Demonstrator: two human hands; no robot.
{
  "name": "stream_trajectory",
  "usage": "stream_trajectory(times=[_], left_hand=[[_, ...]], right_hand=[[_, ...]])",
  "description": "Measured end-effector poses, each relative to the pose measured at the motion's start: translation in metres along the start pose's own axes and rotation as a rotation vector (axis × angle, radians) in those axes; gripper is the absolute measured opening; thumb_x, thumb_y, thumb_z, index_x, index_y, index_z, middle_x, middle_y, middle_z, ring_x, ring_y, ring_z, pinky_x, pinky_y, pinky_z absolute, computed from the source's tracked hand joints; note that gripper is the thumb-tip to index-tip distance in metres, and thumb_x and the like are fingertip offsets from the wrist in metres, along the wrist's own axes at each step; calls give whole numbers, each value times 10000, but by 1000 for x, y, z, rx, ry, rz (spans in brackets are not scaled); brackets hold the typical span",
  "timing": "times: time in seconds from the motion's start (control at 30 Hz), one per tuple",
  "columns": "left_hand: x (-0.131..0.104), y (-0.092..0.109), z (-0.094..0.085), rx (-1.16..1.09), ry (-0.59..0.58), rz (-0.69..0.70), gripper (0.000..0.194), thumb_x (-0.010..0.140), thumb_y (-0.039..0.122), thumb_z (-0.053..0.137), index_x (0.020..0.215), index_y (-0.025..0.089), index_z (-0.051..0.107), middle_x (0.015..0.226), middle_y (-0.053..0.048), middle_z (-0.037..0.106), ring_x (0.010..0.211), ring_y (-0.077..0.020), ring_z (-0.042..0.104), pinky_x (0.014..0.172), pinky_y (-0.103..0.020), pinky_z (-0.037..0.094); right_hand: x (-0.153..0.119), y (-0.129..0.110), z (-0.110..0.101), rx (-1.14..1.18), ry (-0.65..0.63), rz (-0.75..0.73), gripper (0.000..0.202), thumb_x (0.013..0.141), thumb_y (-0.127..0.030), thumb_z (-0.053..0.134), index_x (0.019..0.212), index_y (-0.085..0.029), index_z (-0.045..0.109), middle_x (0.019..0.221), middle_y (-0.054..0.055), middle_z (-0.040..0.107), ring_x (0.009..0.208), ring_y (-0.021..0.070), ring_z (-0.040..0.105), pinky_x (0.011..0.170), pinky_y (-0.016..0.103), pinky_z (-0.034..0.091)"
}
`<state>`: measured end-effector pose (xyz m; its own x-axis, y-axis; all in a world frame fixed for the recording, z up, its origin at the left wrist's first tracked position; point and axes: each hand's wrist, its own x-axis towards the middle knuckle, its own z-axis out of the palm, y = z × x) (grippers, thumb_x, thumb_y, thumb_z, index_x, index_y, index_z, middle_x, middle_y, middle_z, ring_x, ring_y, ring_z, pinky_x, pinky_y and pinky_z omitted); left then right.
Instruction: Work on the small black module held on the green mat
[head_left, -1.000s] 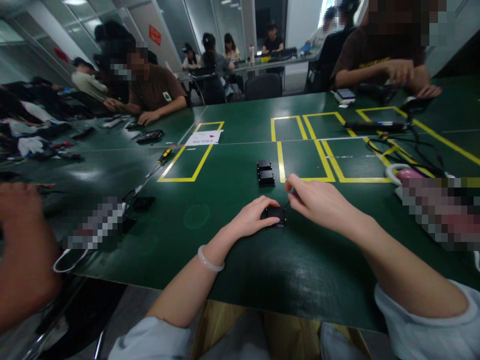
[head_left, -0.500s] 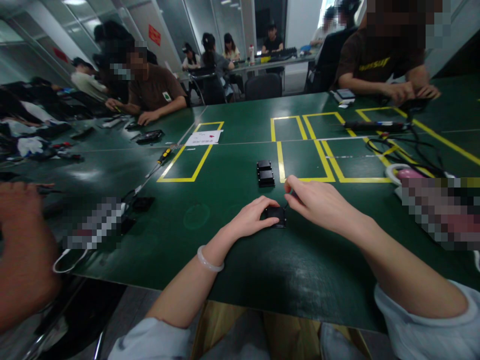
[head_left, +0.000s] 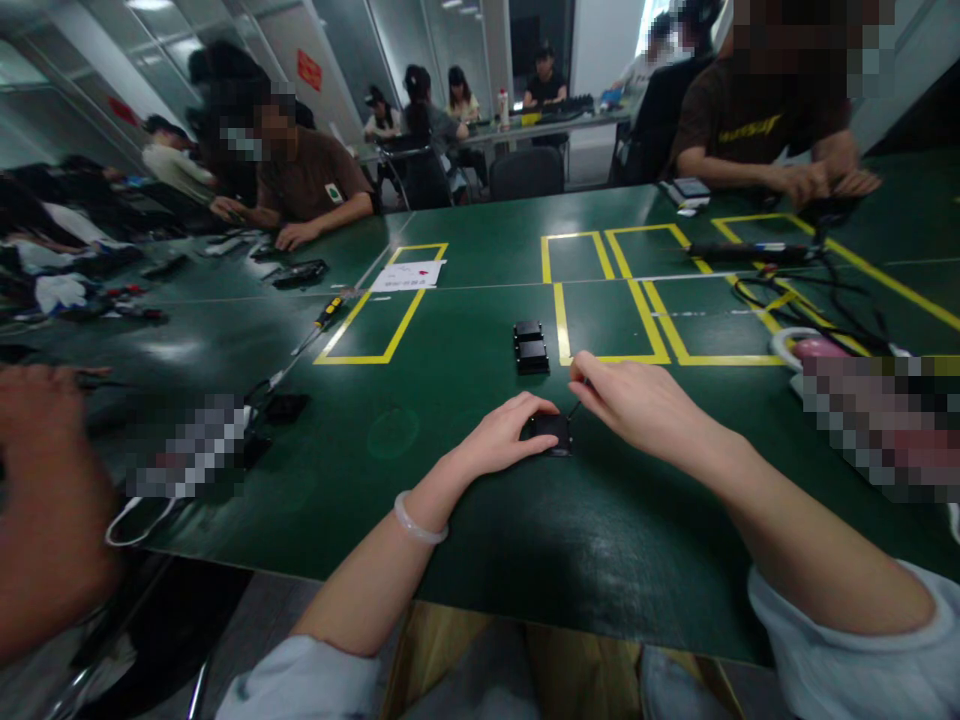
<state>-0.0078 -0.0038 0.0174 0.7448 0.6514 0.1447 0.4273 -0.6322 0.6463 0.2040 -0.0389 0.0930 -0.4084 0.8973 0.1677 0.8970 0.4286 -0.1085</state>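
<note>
- One black box [head_left: 553, 432] sits in the left hand [head_left: 501, 436], between thumb and fingers.
- Right hand [head_left: 628, 398] pinches a thin stick [head_left: 576, 408] by the box's corner.
- Two more boxes [head_left: 532, 349] lie just past the fingers.

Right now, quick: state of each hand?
Left hand: closed on a black block, holding it at the table.
Right hand: closed, pinching a thin dark tool at the block's edge.

A green worktable [head_left: 472, 540], screwdriver [head_left: 328, 313] and seated workers [head_left: 309, 180] show a workshop.
</note>
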Motion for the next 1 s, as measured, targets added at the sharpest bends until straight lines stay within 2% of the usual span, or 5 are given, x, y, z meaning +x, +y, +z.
stream_trajectory(times=[0.17, 0.4, 0.6, 0.77, 1.0], left_hand=[[0, 0, 0, -2, 1, -4, 307, 912, 379, 592, 1172, 217, 565, 1139, -62, 589, 1077, -231, 572, 926, -351, 453], [0, 1, -1, -4, -5, -7, 310, 915, 373, 590, 1182, 219, 560, 1135, -64, 589, 1076, -231, 571, 931, -355, 453], [0, 0, 0, 0, 2, -2, 310, 914, 374, 593, 1178, 216, 562, 1125, -63, 587, 1071, -231, 571, 933, -358, 452], [0, -1, 0, 4, 1, -4, 329, 912, 383, 595, 1194, 219, 559, 1119, -61, 590, 1049, -231, 576, 924, -361, 456], [0, -1, 0, 9, -1, 6, 314, 916, 381, 589, 1181, 216, 557, 1126, -58, 588, 1063, -223, 574, 925, -349, 454]], right_hand=[[-1, 0, 1, 19, 30, -4, 175, 961, -299, 351, 1038, -199, 473, 803, 34, 664, 653, 185, 610, 528, 267, 264], [1, 0, 2, -52, 21, 0, 205, 972, -350, 354, 984, -201, 493, 755, 39, 665, 633, 193, 609, 514, 274, 237], [-1, -2, 1, 5, 41, -14, 196, 947, -291, 371, 1086, -188, 462, 788, 38, 671, 644, 190, 613, 540, 274, 278], [0, -2, 0, -43, 25, -15, 202, 966, -363, 372, 993, -200, 489, 768, 43, 668, 656, 201, 618, 530, 274, 251], [0, -1, 1, -11, 27, -28, 157, 956, -293, 375, 1038, -199, 472, 770, 26, 660, 639, 188, 613, 527, 268, 258]])
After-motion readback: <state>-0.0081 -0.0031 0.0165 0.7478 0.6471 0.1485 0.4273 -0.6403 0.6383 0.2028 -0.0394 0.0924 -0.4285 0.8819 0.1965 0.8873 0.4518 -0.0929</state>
